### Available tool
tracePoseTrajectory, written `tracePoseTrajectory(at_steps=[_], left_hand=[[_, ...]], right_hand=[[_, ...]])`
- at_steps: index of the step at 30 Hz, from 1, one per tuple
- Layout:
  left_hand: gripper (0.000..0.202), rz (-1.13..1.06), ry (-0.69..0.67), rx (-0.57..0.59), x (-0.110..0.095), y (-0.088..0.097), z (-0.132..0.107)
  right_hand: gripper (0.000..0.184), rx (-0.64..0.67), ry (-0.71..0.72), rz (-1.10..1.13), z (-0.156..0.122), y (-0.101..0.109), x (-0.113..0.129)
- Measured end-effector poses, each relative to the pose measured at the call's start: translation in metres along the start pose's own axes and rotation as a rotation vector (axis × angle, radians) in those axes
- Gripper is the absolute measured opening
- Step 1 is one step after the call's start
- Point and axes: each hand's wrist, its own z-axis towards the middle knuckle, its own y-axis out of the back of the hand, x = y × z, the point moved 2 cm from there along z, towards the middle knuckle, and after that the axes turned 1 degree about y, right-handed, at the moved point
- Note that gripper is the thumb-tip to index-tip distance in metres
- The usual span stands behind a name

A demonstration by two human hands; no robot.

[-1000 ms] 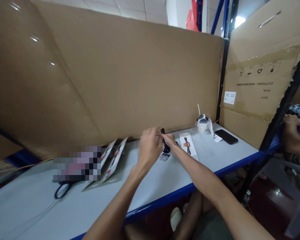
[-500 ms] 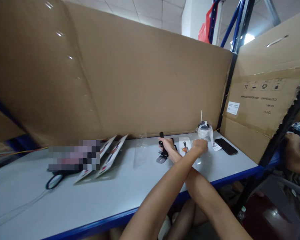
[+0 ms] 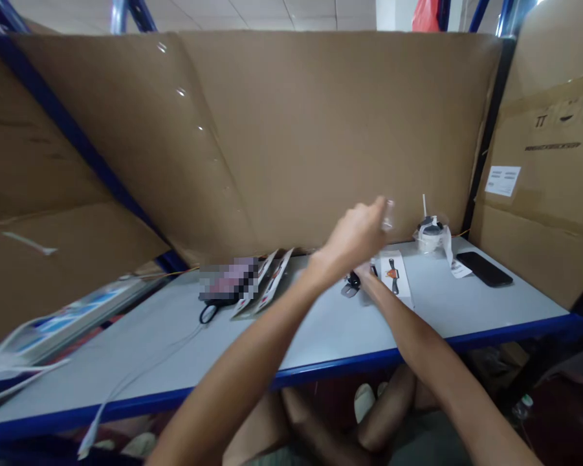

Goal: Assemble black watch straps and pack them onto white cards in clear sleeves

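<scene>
My left hand [image 3: 355,234] is raised above the white shelf top [image 3: 320,330], fingers pinched on a small clear plastic piece [image 3: 387,213], blurred by motion. My left forearm crosses over my right one. My right hand [image 3: 369,273] rests low on the shelf, mostly hidden behind the left wrist, and seems closed on a black tool [image 3: 352,281] with a grey metal foot. A printed packaging card [image 3: 394,277] showing a black and orange item lies just right of that hand.
A bagged cup with a straw [image 3: 429,235] and a black phone [image 3: 484,268] lie at the right. Printed cards [image 3: 268,288], a black loop [image 3: 208,314] and a white cable [image 3: 140,372] lie at the left. Cardboard sheets [image 3: 296,136] wall the back. The shelf edge [image 3: 320,374] is blue.
My left hand lifted from the shelf near the card, moving up and left with a clear piece pinched. The camera view swung left. My right hand stayed by the black tool.
</scene>
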Motion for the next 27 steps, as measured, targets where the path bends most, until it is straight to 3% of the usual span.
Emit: tracePoseTrajectory(at_steps=[2, 4, 7, 10, 15, 27], left_hand=[[0.058, 0.081, 0.072, -0.025, 0.044, 0.015, -0.005], [0.056, 0.181, 0.145, -0.003, 0.087, 0.016, -0.008], [0.052, 0.248, 0.274, 0.103, 0.14, -0.003, -0.011], [0.047, 0.294, 0.368, 0.184, 0.169, -0.028, -0.012], [0.038, 0.361, 0.404, 0.263, 0.179, -0.059, -0.011], [0.038, 0.312, 0.415, 0.306, 0.158, -0.099, 0.005]], right_hand=[[0.021, -0.009, -0.039, 0.039, 0.0, 0.0, 0.001], [0.022, -0.009, -0.055, 0.062, -0.001, 0.001, 0.004], [0.021, -0.014, -0.064, 0.079, -0.003, 0.002, 0.008], [0.021, -0.015, -0.07, 0.08, -0.006, 0.004, 0.011], [0.021, -0.023, -0.062, 0.089, -0.009, 0.007, 0.014], [0.022, -0.041, -0.079, 0.102, -0.007, 0.005, 0.014]])
